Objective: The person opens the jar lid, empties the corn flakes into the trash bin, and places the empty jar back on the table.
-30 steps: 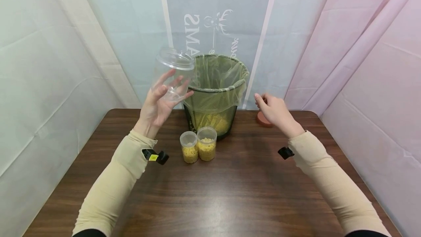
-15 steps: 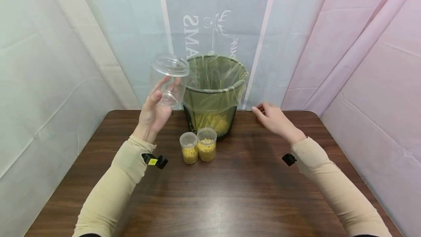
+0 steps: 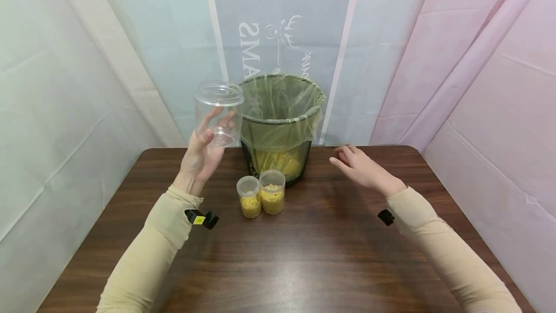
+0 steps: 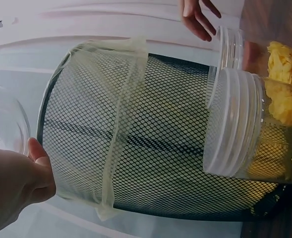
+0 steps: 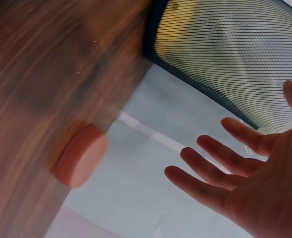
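My left hand (image 3: 201,158) grips a clear plastic jar (image 3: 218,110), upright and bare inside, raised just left of the bin's rim. In the left wrist view, part of this jar (image 4: 4,121) shows past the thumb. My right hand (image 3: 362,167) is over the table's far right part, fingers loosely spread and holding nothing. Near it, a reddish-brown round lid (image 5: 82,156) lies by the table's far edge in the right wrist view; the hand hides it in the head view. A black mesh bin (image 3: 278,144) with a pale yellow-green liner bag (image 3: 304,127) stands between the hands.
Two smaller clear jars, a narrow one (image 3: 249,202) and a wider one (image 3: 272,197), stand lidless before the bin, partly filled with yellow pieces. Yellow material (image 3: 284,161) shows through the bin's lower mesh. Fabric walls enclose the brown wooden table (image 3: 278,264).
The jar has come down and left with my left hand and tilted upright. My right hand has lowered, its fingers loosening, and now covers the lid in the head view.
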Demonstrator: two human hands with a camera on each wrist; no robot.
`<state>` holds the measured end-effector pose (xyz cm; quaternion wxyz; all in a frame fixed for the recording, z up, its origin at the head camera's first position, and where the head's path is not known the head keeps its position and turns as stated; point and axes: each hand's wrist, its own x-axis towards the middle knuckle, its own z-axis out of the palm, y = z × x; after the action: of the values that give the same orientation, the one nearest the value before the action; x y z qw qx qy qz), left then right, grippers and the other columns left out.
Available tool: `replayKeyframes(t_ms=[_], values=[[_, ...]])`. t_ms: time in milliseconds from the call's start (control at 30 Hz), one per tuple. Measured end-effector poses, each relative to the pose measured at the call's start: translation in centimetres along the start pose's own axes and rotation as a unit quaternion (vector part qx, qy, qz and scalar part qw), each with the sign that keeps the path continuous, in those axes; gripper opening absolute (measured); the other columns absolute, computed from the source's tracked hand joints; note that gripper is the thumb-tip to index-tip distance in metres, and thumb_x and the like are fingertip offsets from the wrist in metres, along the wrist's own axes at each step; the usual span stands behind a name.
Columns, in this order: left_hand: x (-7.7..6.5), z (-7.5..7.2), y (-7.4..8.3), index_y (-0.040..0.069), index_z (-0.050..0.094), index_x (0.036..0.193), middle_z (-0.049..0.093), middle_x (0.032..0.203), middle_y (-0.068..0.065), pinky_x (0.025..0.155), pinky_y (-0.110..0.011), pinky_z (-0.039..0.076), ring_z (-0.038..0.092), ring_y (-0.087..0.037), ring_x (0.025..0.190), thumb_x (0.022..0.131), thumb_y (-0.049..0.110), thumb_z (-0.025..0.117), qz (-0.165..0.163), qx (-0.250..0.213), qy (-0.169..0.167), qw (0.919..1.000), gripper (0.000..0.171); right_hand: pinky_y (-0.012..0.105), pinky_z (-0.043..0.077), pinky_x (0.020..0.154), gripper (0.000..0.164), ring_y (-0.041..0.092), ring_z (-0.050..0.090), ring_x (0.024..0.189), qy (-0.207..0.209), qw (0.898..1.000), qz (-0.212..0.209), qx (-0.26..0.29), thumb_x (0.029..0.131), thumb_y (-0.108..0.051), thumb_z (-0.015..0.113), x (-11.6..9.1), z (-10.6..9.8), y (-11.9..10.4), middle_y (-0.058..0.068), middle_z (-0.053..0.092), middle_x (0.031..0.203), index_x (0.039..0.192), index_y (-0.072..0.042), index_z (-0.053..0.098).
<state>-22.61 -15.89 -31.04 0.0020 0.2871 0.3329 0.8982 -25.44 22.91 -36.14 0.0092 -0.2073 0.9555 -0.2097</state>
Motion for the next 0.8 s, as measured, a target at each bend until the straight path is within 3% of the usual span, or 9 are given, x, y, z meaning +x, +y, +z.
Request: replayKeyframes(t_ms=[100, 233, 400, 633, 800], values=[[-0.2, -0.1, 0.0, 0.005, 0.045, 0.128, 0.036, 0.140, -0.021, 0.097, -0.033, 0.043, 0.049, -0.028, 0.113, 0.070, 0.012, 0.083, 0.004, -0.002, -0.005, 1.0000, 0.070, 0.053, 0.038, 0.100, 0.066, 0.036, 0.046, 0.122, 0.010, 1.000, -0.011, -0.007, 0.097, -0.057, 0.035, -0.2, 0.6, 0.5, 0.020, 0.045, 0.132, 0.136, -0.004, 0.041], [-0.7, -0.2, 0.0, 0.007, 0.046, 0.125, 0.045, 0.134, -0.020, 0.092, -0.034, 0.046, 0.050, -0.029, 0.113, 0.072, 0.010, 0.081, -0.001, 0.009, 0.002, 1.0000, 0.064, 0.052, 0.033, 0.105, 0.065, 0.035, 0.037, 0.130, 0.020, 0.999, -0.035, -0.015, 0.097, -0.054, 0.038, -0.7, 1.3, 0.8, 0.020, 0.040, 0.138, 0.139, -0.005, 0.039], [-1.2, -0.5, -0.1, 0.010, 0.047, 0.124, 0.050, 0.131, -0.018, 0.095, -0.036, 0.046, 0.051, -0.031, 0.116, 0.074, 0.008, 0.079, -0.002, 0.036, 0.018, 0.9992, 0.059, 0.053, 0.032, 0.106, 0.070, 0.034, 0.030, 0.136, 0.002, 0.999, -0.045, -0.020, 0.095, -0.056, 0.040, -1.3, 2.2, 1.1, 0.020, 0.031, 0.146, 0.145, -0.008, 0.031], [-1.8, -0.8, -0.2, 0.010, 0.042, 0.131, 0.046, 0.136, -0.020, 0.099, -0.037, 0.045, 0.045, -0.035, 0.125, 0.079, 0.003, 0.073, -0.001, 0.059, 0.041, 0.9974, 0.061, 0.053, 0.027, 0.110, 0.076, 0.035, 0.023, 0.141, -0.002, 0.996, -0.076, -0.040, 0.094, -0.055, 0.044, -1.8, 3.2, 1.5, 0.018, 0.023, 0.153, 0.149, -0.007, 0.024], [-2.1, -1.2, -0.3, 0.008, 0.042, 0.131, 0.044, 0.136, -0.022, 0.097, -0.037, 0.046, 0.047, -0.034, 0.123, 0.080, 0.000, 0.070, 0.002, 0.073, 0.048, 0.9962, 0.058, 0.054, 0.024, 0.111, 0.080, 0.038, 0.021, 0.142, -0.001, 0.993, -0.098, -0.061, 0.092, -0.056, 0.048, -2.2, 4.0, 2.0, 0.017, 0.021, 0.155, 0.150, -0.007, 0.023]])
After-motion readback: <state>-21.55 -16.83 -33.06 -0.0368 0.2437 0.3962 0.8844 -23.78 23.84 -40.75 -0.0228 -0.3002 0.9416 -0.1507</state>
